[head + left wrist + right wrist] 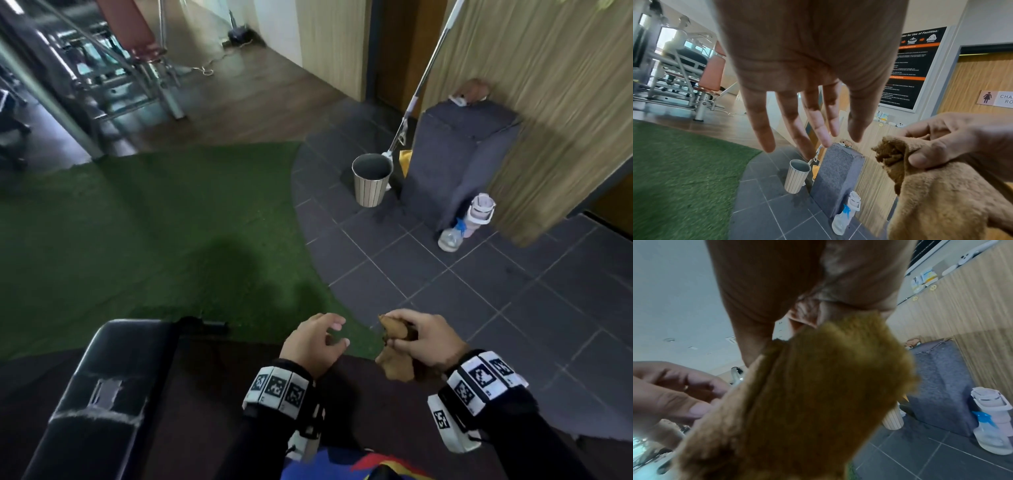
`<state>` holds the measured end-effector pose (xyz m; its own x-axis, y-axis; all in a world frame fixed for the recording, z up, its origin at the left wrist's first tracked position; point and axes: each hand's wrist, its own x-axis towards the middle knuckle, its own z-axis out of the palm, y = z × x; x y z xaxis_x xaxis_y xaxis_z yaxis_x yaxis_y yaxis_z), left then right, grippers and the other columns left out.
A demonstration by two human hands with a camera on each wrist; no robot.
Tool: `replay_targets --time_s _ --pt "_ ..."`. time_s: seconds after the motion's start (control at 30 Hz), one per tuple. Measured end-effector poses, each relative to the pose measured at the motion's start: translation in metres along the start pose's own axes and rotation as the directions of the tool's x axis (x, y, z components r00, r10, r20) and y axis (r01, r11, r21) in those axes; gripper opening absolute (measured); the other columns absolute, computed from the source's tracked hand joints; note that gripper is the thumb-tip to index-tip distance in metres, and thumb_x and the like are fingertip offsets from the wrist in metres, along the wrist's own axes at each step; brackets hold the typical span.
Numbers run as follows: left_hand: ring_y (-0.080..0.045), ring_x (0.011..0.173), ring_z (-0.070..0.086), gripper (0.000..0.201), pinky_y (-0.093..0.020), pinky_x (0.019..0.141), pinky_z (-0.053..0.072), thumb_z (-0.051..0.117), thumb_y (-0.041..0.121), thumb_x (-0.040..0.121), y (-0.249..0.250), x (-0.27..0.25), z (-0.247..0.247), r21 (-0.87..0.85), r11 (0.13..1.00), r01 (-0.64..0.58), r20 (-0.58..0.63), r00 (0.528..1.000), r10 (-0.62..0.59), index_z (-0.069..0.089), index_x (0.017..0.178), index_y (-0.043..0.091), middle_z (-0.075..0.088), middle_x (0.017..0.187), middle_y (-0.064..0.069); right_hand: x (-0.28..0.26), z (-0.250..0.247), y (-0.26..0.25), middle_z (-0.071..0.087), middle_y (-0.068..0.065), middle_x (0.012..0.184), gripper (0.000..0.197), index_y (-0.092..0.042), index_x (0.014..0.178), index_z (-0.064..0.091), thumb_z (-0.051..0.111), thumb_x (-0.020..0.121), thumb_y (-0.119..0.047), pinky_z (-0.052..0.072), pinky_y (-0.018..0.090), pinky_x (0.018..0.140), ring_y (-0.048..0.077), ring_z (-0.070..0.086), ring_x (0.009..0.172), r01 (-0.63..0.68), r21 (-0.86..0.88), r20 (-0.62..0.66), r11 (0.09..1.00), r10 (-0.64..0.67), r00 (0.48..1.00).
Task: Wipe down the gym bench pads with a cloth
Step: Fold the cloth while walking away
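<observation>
My right hand (416,337) grips a brown fluffy cloth (397,363), bunched in its fingers, the rest hanging below the fist. In the left wrist view the cloth (937,194) is pinched by the thumb and fingers of the right hand (953,142). It fills the right wrist view as a blurred brown mass (807,402). My left hand (317,341) hovers just left of the cloth with fingers relaxed and spread, holding nothing; its fingers (793,123) hang straight. A black bench pad (109,387) with a taped tear lies at the lower left, apart from both hands.
Green turf (154,222) lies ahead, dark tiles (479,291) to the right. A striped bin (371,180), a mop handle (421,82), a grey padded block (459,161), a spray bottle (452,236) and a white jug (481,212) stand by the wooden wall. Gym machines (102,68) are at the far left.
</observation>
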<state>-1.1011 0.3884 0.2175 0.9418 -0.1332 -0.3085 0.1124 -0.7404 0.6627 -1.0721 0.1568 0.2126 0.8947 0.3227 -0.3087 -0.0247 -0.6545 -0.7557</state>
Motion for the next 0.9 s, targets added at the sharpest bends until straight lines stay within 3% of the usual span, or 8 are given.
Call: replay_targets --time_s 0.2,0.37,0.47,0.6,0.7,0.83,0.9 --pt "-0.009 0.098 0.061 0.038 -0.031 0.089 0.050 0.062 0.034 0.088 -0.015 0.125 -0.067 0.095 0.993 -0.072 0.113 0.992 0.061 0.055 0.125 0.027 0.058 0.118 0.011 0.112 -0.022 -0.016 0.066 -0.018 0.090 0.038 -0.034 0.106 0.063 0.075 0.075 -0.016 0.038 0.000 0.072 -0.001 0.061 0.088 -0.057 0.000 -0.081 0.998 0.056 0.995" --pt "-0.007 0.105 0.057 0.038 -0.033 0.093 0.049 0.061 0.037 0.089 -0.017 0.220 -0.119 0.111 0.985 -0.135 0.197 0.974 0.111 0.053 0.125 0.031 0.056 0.120 0.014 0.181 -0.042 -0.031 0.067 -0.010 0.101 0.039 -0.031 0.111 0.061 0.074 0.077 -0.015 0.044 0.018 0.084 0.006 0.061 0.096 -0.131 0.073 -0.151 0.989 0.141 0.978" --pt "-0.008 0.105 0.057 0.038 -0.034 0.094 0.049 0.061 0.037 0.088 -0.013 0.268 -0.135 0.123 0.979 -0.162 0.251 0.960 0.127 0.053 0.126 0.032 0.056 0.120 0.015 0.209 -0.059 -0.031 0.068 -0.013 0.099 0.039 -0.036 0.106 0.061 0.075 0.076 -0.016 0.045 0.014 0.078 0.004 0.063 0.095 -0.196 0.147 -0.153 0.970 0.218 0.964" --pt "-0.005 0.101 0.058 0.037 -0.033 0.093 0.050 0.063 0.037 0.086 0.001 0.335 -0.140 0.110 0.971 -0.213 0.290 0.941 0.174 0.056 0.122 0.032 0.058 0.116 0.016 0.247 -0.091 -0.020 0.066 -0.020 0.095 0.042 -0.050 0.094 0.056 0.076 0.075 -0.018 0.043 0.005 0.070 -0.006 0.060 0.090 -0.232 0.191 -0.195 0.954 0.268 0.943" --pt "-0.006 0.097 0.061 0.034 -0.034 0.091 0.051 0.065 0.032 0.086 0.019 0.390 -0.136 0.083 0.970 -0.227 0.306 0.932 0.192 0.059 0.119 0.030 0.059 0.112 0.015 0.282 -0.121 -0.006 0.065 -0.014 0.101 0.041 -0.043 0.103 0.056 0.075 0.076 -0.019 0.043 0.015 0.080 0.003 0.060 0.095 -0.266 0.182 -0.213 0.947 0.302 0.929" --pt "-0.006 0.093 0.063 0.032 -0.032 0.088 0.051 0.066 0.031 0.085 0.061 0.474 -0.125 0.065 0.957 -0.284 0.302 0.919 0.252 0.062 0.116 0.029 0.060 0.107 0.016 0.336 -0.179 0.022 0.065 -0.015 0.102 0.040 -0.035 0.111 0.060 0.075 0.076 -0.021 0.040 0.009 0.079 0.002 0.060 0.096 -0.273 0.162 -0.220 0.948 0.304 0.927" --pt "-0.006 0.090 0.063 0.031 -0.032 0.086 0.052 0.066 0.030 0.085 0.087 0.519 -0.118 0.063 0.945 -0.322 0.288 0.912 0.292 0.062 0.115 0.028 0.060 0.104 0.016 0.366 -0.215 0.038 0.065 -0.014 0.103 0.042 -0.032 0.115 0.060 0.075 0.077 -0.020 0.040 0.012 0.080 0.004 0.060 0.097 -0.267 0.157 -0.240 0.951 0.300 0.923"
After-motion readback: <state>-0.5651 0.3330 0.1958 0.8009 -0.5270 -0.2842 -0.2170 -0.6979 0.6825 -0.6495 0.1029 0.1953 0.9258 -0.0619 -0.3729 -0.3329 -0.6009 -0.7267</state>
